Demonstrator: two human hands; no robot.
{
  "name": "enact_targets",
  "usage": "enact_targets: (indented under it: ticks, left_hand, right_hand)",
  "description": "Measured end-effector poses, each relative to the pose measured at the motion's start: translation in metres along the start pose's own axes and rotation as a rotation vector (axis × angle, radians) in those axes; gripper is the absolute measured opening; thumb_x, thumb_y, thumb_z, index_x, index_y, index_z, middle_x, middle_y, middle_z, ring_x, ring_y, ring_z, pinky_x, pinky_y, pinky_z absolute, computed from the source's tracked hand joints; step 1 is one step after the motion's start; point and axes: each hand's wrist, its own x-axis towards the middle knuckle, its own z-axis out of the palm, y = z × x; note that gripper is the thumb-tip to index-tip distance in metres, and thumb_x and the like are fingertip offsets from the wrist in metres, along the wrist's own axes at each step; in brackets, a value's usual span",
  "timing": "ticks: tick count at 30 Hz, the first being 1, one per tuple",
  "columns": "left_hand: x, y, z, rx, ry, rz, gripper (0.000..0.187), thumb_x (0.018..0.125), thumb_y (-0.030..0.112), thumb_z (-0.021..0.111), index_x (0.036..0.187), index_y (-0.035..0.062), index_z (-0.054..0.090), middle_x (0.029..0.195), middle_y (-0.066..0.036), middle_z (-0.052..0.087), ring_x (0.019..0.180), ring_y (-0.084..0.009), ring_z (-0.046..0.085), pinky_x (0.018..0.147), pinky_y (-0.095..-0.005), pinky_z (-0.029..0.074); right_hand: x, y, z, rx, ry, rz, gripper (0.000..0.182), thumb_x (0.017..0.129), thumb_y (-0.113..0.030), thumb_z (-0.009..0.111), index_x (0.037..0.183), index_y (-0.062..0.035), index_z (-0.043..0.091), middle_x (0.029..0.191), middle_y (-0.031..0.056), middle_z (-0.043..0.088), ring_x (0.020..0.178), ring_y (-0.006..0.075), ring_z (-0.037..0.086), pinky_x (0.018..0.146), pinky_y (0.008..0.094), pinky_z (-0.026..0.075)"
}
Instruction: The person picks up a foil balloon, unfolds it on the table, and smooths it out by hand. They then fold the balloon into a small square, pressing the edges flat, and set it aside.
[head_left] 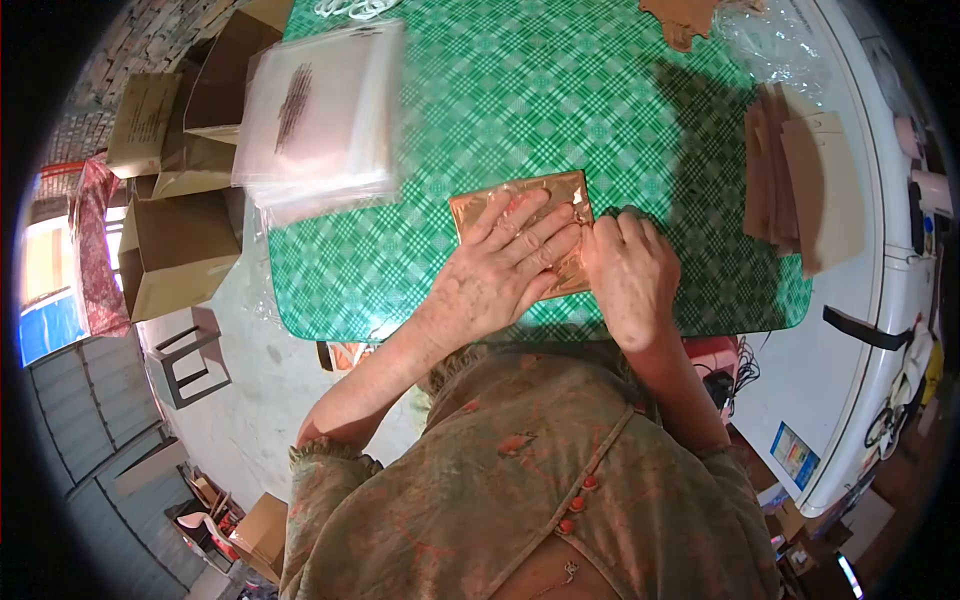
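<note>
A flat, square, copper-brown package (567, 190) in shiny clear plastic lies on the green checked tablecloth (520, 110), close to the table's front edge. Spread across its top is my left hand (505, 255), palm down with the fingers stretched out. My right hand (630, 275) is closed at the package's right edge, knuckles up, its fingertips curled against the plastic there. What exactly those fingertips pinch is hidden under the hand.
A stack of clear plastic bags (330, 110) lies at the table's left. Tan and brown flat pieces (825, 190) lie at the right edge, and crumpled clear plastic (775, 45) lies behind them. Open cardboard boxes (185, 240) stand left of the table.
</note>
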Motion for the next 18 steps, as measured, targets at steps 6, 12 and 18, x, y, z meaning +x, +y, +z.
enact_targets:
  ticks: [6, 12, 18]
  left_hand:
    - [-0.001, -0.002, 0.004, 0.010, 0.021, 0.016, 0.062, 0.096, 0.028, 0.069, 0.156, 0.0164, 0.057, 0.167, -0.006, 0.047, 0.158, -0.0296, 0.035, 0.133, -0.0520, 0.023]
    - [-0.001, -0.003, 0.006, -0.002, 0.041, 0.025, 0.061, 0.095, 0.026, 0.071, 0.153, 0.0137, 0.059, 0.168, -0.006, 0.046, 0.159, -0.0301, 0.035, 0.132, -0.0521, 0.024]
    - [-0.001, -0.002, 0.005, -0.012, 0.026, 0.029, 0.063, 0.096, 0.025, 0.070, 0.155, 0.0116, 0.057, 0.168, -0.007, 0.045, 0.159, -0.0306, 0.034, 0.132, -0.0515, 0.024]
  right_hand:
    - [-0.007, 0.013, -0.005, 0.175, 0.125, -0.111, 0.020, 0.087, -0.022, 0.078, 0.094, -0.0103, 0.063, 0.094, 0.0056, 0.064, 0.091, 0.0273, 0.064, 0.080, 0.0437, 0.051]
    - [-0.030, -0.003, -0.030, 0.302, -0.087, -0.267, 0.074, 0.086, -0.038, 0.078, 0.140, 0.0095, 0.057, 0.146, 0.0245, 0.058, 0.141, 0.0401, 0.052, 0.118, 0.0580, 0.037]
    - [-0.047, -0.002, -0.025, 0.270, -0.291, -0.245, 0.107, 0.092, -0.071, 0.058, 0.155, 0.0135, 0.041, 0.166, 0.0294, 0.038, 0.159, 0.0423, 0.031, 0.129, 0.0652, 0.016]
